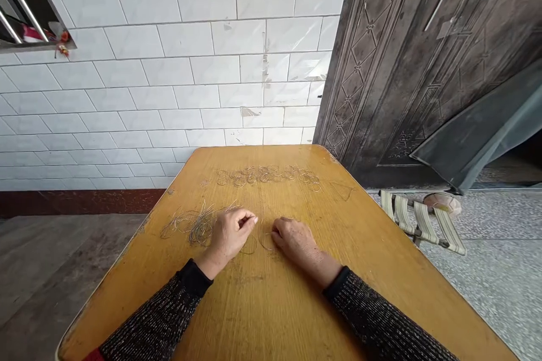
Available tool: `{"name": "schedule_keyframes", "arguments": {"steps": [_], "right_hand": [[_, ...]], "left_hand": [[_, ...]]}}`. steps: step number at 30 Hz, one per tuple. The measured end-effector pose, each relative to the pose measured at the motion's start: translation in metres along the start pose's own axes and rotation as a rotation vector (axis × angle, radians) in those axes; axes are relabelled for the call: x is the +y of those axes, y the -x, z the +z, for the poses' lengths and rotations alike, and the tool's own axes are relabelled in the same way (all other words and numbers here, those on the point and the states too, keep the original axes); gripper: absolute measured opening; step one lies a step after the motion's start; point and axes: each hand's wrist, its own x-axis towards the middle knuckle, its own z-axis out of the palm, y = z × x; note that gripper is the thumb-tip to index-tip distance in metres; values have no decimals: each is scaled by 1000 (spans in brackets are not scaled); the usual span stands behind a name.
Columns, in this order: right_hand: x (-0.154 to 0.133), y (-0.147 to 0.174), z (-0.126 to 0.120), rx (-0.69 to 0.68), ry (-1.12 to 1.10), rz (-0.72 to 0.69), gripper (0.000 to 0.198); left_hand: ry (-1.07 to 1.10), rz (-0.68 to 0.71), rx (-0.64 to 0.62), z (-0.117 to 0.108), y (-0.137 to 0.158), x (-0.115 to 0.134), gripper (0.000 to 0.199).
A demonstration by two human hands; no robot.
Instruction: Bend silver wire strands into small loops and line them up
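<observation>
My left hand (228,236) is closed, thumb and forefinger pinched together above the table. A thin wire-like strand (250,249) curves below those fingers. My right hand (294,240) lies low over the tabletop with its fingers curled in, and a curved part of a thin strand (264,245) runs in under its fingertips. Whether both curves belong to one strand I cannot tell. Beside and partly behind my left hand is a loose tangle of similar strands (199,227). Farther back, several small coiled loops (262,174) lie in a band across the table.
The yellow wooden table (271,316) reaches toward a white tiled wall (207,39). One thin strand (345,190) lies near its right edge. A striped folding stool (423,221) stands on the floor at the right, before a dark carved door (406,67). A barred window is at upper left.
</observation>
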Motion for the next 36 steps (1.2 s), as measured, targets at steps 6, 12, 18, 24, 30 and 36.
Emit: {"name": "schedule_keyframes", "arguments": {"steps": [6, 12, 18, 24, 30, 36], "right_hand": [[11, 7, -1, 209, -263, 16, 15], [5, 15, -7, 318, -469, -1, 15], [-1, 19, -9, 230, -537, -81, 8], [-3, 22, -11, 163, -728, -193, 20], [5, 13, -11, 150, -1270, 190, 24], [7, 9, -12, 84, -1534, 315, 29]], "left_hand": [[192, -58, 19, 4, 11, -1, 16], [511, -253, -215, 11, 16, 3, 25], [484, -205, -232, 13, 17, 6, 21], [569, -252, -245, 14, 19, 13, 24], [872, -386, -145, 17, 18, 10, 22], [1063, -406, -91, 20, 16, 5, 20]]}}
